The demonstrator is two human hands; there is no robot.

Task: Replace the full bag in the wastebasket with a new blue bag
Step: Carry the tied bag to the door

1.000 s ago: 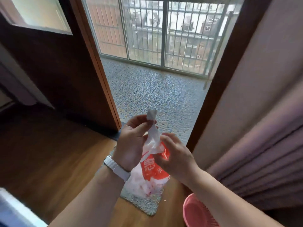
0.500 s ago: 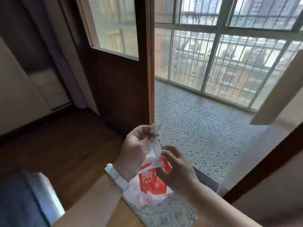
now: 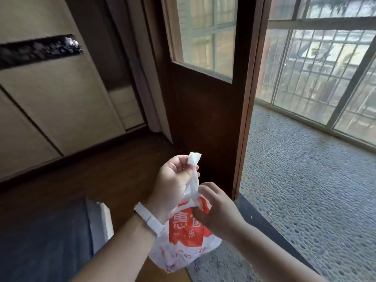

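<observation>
Item: full white-and-red bag [image 3: 186, 239], held up before me.
My left hand [image 3: 173, 186] pinches its twisted top; my right hand [image 3: 217, 210] clamps the neck.

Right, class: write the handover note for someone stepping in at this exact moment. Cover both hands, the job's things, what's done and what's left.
Left hand: pinching the twisted top of the white and red bag, held in the air near the wooden door.
Right hand: gripping the bag's neck just below.
Done: the full bag is out and gathered shut.
Left: finish the knot, dispose of it, fit a new blue bag. Neither the wastebasket nor a blue bag is in view.
</observation>
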